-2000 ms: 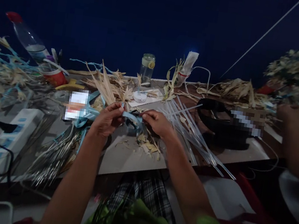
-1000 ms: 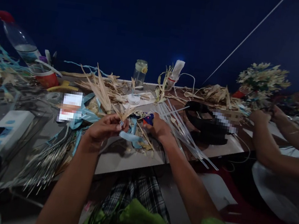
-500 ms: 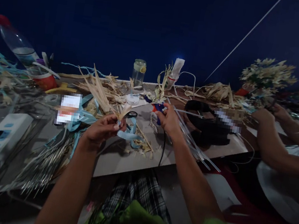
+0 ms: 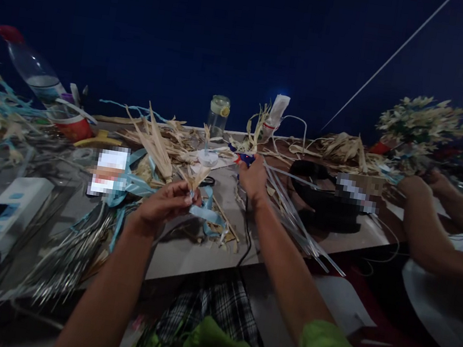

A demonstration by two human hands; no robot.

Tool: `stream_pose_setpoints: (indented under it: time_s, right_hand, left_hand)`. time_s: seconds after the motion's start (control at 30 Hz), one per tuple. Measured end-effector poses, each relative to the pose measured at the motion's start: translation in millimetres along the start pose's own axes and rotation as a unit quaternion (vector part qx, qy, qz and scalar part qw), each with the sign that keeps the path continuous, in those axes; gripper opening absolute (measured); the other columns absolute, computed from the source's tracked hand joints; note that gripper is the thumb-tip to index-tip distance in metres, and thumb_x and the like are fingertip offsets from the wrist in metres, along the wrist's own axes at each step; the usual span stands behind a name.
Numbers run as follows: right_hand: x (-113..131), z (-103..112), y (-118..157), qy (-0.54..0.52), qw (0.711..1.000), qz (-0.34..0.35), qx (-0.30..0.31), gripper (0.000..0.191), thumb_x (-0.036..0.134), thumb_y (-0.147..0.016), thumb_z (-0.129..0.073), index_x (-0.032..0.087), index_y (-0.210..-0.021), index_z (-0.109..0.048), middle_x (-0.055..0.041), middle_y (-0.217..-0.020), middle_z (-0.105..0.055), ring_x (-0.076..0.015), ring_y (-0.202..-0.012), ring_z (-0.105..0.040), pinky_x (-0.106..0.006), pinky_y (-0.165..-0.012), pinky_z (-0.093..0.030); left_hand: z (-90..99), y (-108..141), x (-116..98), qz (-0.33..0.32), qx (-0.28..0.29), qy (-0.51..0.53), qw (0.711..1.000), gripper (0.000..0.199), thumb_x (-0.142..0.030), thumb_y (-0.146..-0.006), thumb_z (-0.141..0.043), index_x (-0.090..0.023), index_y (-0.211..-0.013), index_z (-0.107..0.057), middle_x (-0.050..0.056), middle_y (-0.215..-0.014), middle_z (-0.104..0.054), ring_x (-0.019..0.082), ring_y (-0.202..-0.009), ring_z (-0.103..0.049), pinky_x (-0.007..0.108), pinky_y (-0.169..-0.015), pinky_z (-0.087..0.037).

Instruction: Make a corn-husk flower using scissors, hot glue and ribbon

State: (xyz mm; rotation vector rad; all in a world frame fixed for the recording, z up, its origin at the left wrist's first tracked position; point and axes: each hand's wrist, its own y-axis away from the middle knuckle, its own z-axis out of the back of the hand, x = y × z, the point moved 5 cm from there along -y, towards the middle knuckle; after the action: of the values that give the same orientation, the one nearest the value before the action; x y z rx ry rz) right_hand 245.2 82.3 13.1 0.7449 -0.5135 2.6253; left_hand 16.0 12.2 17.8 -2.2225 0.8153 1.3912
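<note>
My left hand [image 4: 171, 199] is closed, pinching the base of a small dried-husk flower [image 4: 196, 178] whose pale petals point up. A light blue ribbon [image 4: 210, 215] curls on the table just right of those fingers. My right hand [image 4: 253, 178] is wrapped round a blue and red glue gun [image 4: 244, 158], with a black cord [image 4: 246, 239] running down below it toward the table edge. The gun's front end points left, near a small white round dish [image 4: 206, 158]. Behind my left fingers lie black-handled scissors [image 4: 209, 181], partly hidden.
Clear glue sticks [image 4: 294, 218] lie right of my right forearm, beside a black case-like object [image 4: 326, 208]. Dried husks [image 4: 154, 147] and a jar [image 4: 218, 115] stand behind. A power strip [image 4: 1, 226] and wires [image 4: 75, 257] are left. Another person's arms [image 4: 428, 220] work at right.
My right hand has moved the glue gun slightly left and forward, its front now turned leftward. My left hand still holds the husk flower. The whole view has shifted a little.
</note>
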Motion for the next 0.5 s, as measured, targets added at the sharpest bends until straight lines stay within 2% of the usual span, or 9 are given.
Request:
stream_pose_setpoints:
  time_s: [0.2, 0.5]
  right_hand:
    - [17.8, -17.9, -8.4, 0.004, 0.999, -0.046, 0.02, 0.048, 0.032, -0.083, -0.042, 0.007, -0.123, -0.035, -0.0197, -0.105, -0.061, -0.0286, -0.1, -0.058, -0.037, -0.085, -0.04]
    - [33.3, -34.2, 7.5, 0.008, 0.997, -0.034, 0.064, 0.046, 0.034, -0.085, -0.039, 0.01, -0.123, -0.034, -0.0177, -0.101, -0.063, -0.0277, -0.096, -0.06, -0.039, -0.082, -0.042]
  left_hand:
    - [1.6, 1.3, -1.1, -0.008, -0.008, 0.0, 1.0, 0.022, -0.028, -0.064, -0.068, -0.014, -0.076, -0.057, 0.002, -0.068, -0.053, 0.007, -0.054, -0.042, 0.019, -0.048, -0.028]
    - [4.5, 0.1, 1.3, -0.008, -0.009, -0.001, 1.0, 0.022, -0.029, -0.067, -0.066, -0.013, -0.079, -0.056, 0.002, -0.069, -0.052, 0.007, -0.055, -0.042, 0.019, -0.048, -0.029]
